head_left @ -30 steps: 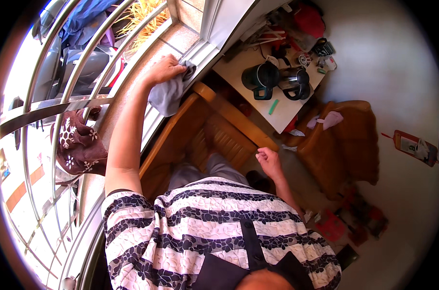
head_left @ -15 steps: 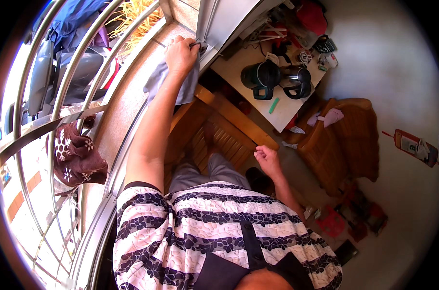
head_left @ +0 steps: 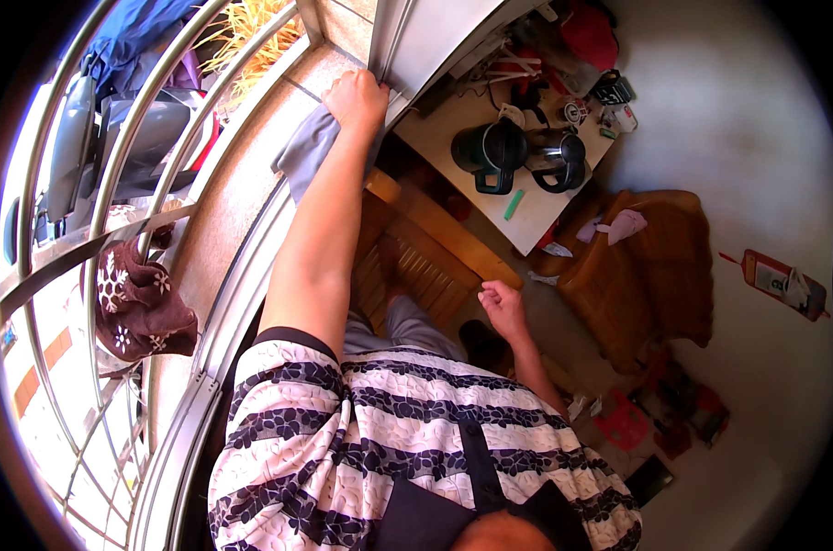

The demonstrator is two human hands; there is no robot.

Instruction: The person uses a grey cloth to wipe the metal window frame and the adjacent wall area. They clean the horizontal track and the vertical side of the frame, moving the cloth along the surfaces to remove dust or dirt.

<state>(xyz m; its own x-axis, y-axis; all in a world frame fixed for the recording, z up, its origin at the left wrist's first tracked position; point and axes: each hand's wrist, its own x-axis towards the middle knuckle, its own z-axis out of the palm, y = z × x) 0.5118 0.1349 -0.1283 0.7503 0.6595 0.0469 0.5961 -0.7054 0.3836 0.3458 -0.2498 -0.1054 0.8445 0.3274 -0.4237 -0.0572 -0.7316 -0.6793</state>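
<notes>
My left arm stretches forward along the window, and the left hand point(head_left: 357, 99) is closed on a grey cloth point(head_left: 308, 147). It presses at the inner edge of the tiled sill point(head_left: 242, 197), beside the end of the window sash point(head_left: 435, 37). The cloth hangs out under my wrist, partly covered by the forearm. My right hand point(head_left: 503, 308) is held low at my right side with curled fingers and nothing visible in them. Nearest to it is the end of a wooden bench rail point(head_left: 494, 271).
Curved metal window bars point(head_left: 113, 174) stand on the left, with a brown snowflake-patterned cloth point(head_left: 141, 298) hanging there. Ahead right, a table point(head_left: 476, 184) bears two kettles point(head_left: 556, 158) and a green stick-like item point(head_left: 514, 204). A wooden chair point(head_left: 637, 266) stands to the right.
My left hand has slid slightly right, closer to the window sash, with the cloth still in it. The left forearm has swung right. My right hand stays nearly in place.
</notes>
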